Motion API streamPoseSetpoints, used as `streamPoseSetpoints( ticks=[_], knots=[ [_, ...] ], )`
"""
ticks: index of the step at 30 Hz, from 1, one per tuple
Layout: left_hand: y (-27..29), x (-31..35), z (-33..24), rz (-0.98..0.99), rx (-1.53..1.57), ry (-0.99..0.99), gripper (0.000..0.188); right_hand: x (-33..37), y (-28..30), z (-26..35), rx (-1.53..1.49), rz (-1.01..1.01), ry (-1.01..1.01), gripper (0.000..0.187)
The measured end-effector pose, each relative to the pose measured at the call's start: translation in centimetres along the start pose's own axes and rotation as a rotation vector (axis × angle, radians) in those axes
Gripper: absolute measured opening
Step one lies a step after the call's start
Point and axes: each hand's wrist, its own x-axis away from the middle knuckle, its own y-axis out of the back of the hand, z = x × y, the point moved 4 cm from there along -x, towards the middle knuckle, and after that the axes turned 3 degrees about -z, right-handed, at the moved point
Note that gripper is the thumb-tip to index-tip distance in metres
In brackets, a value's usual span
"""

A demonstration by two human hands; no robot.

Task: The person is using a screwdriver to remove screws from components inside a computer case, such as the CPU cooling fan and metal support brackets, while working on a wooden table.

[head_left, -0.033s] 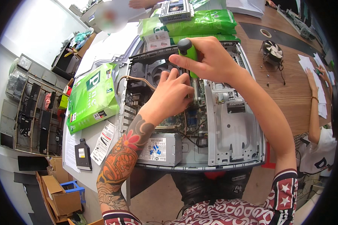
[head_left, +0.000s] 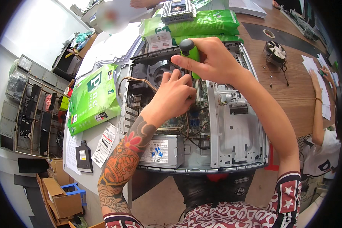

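An opened desktop computer case (head_left: 235,152) lies flat in front of me. My right hand (head_left: 218,59) is wrapped round the green handle of a screwdriver (head_left: 190,51), which stands upright over the case with its black end on top. Its tip is hidden behind my hands. Just below, my left hand (head_left: 174,93) reaches into the case with fingers bent and pressed together; whatever they hold is hidden. Under them the circuit board (head_left: 193,117) shows in part. At the near left of the case sits a silver power supply (head_left: 161,152) with small blue pieces on its label.
Left of the case lies a green paper pack (head_left: 93,100), with a black drive-like part (head_left: 84,156) nearer me. Green packs (head_left: 212,24) lie behind it. A cooling fan (head_left: 276,53) and loose screws rest on the table to the right, where another person's arm (head_left: 318,106) reaches in.
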Motion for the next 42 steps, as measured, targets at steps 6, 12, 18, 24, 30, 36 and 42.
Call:
streamPoseSetpoints(
  ticks=[6, 12, 18, 24, 30, 36, 42],
  knots=[
    [0.7, 0.1, 0.2, 0.005, 0.069, 0.001, 0.009, -0.1, 0.1, 0.2, 0.012, -0.058, 0.044, 0.047],
    [2.9, 0.0, 2.2, -0.412, 0.215, -0.107, 0.005, 0.3, 0.6, 1.3, -0.017, -0.252, 0.139, 0.033],
    [3.0, 1.3, 5.9, -0.43, 0.122, 0.072, 0.009, 0.5, -0.2, 3.4, -0.368, -0.146, 0.107, 0.021],
    [2.2, 1.0, 6.4, -0.353, 0.12, 0.073, 0.012, 1.0, -2.6, 3.3, -0.367, 0.15, -0.053, 0.021],
    [2.2, 1.2, 6.3, -0.337, 0.1, 0.098, 0.013, 1.5, -4.1, 2.9, -0.357, 0.233, -0.095, 0.024],
    [2.0, 1.0, 6.4, -0.332, 0.094, 0.076, 0.016, 1.6, -4.2, 2.6, -0.306, 0.222, -0.096, 0.024],
    [2.0, 0.9, 6.1, -0.307, 0.061, 0.096, 0.017, 1.8, -4.8, 2.2, -0.333, 0.186, -0.009, 0.027]
  ],
)
